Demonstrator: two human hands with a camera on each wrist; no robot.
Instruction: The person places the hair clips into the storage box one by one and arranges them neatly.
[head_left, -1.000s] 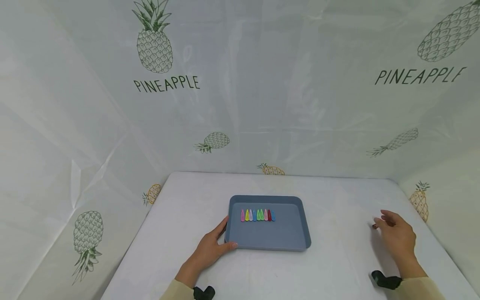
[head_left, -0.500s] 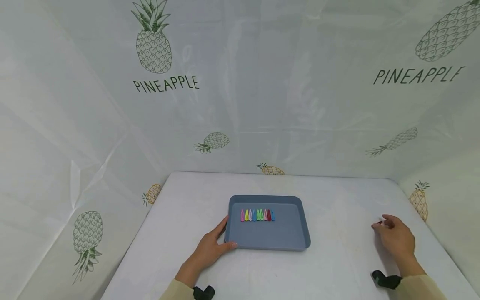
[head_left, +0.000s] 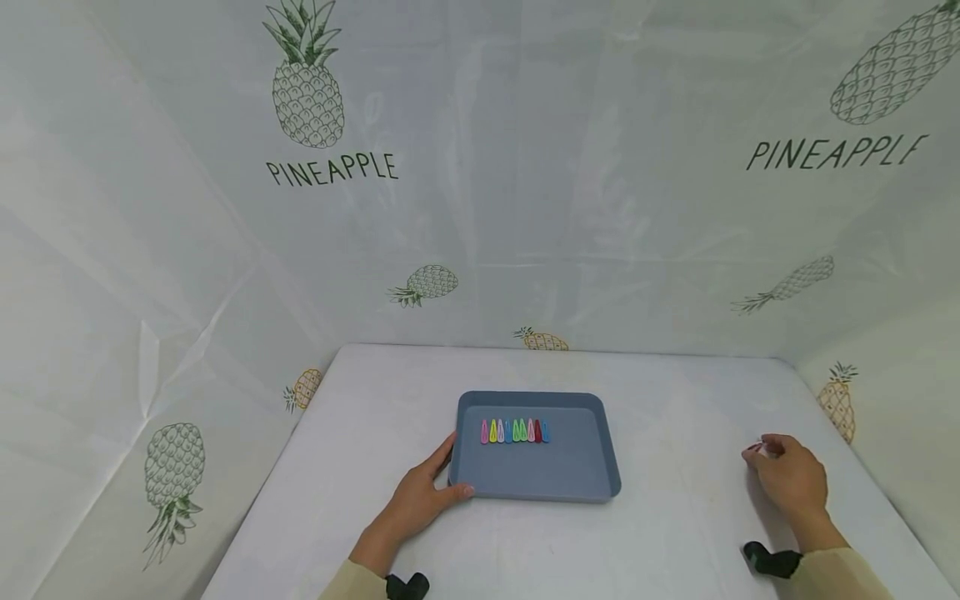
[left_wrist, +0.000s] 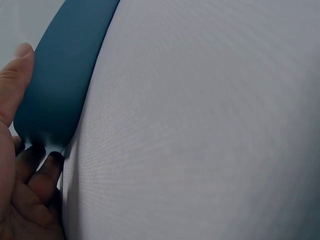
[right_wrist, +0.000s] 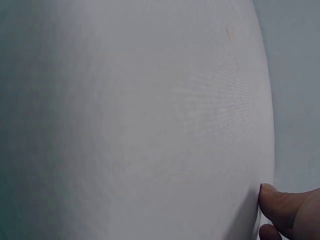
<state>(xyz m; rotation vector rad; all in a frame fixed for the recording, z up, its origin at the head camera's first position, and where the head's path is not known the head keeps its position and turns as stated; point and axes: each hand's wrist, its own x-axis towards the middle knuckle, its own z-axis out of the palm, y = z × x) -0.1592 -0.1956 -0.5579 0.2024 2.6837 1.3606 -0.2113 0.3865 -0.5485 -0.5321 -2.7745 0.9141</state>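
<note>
A blue-grey tray (head_left: pixel 540 477) lies near the middle of the table, with several colourful snap hair clips (head_left: pixel 516 431) lined up side by side in its upper left part. My left hand (head_left: pixel 420 498) grips the tray's near left corner, thumb along the front and fingers on the left side. The left wrist view shows that thumb (left_wrist: pixel 17 82) at the tray wall (left_wrist: pixel 62 75) and curled fingertips by the corner. Far to the right, my right hand (head_left: pixel 797 479) pinches a small red hair clip (head_left: pixel 754 447), mostly covered by the fingers. The right wrist view shows only the thumb and a fingertip.
The white-covered table (head_left: pixel 675 533) reaches from the tray past my right hand. A pale curtain (head_left: pixel 525 208) with printed pineapples hangs behind and at both sides. Black straps (head_left: pixel 771 560) sit at both wrists.
My right hand has shifted slightly nearer to me and to the left, and more of the red clip shows at its fingertips. The left hand, tray and clip row stay put.
</note>
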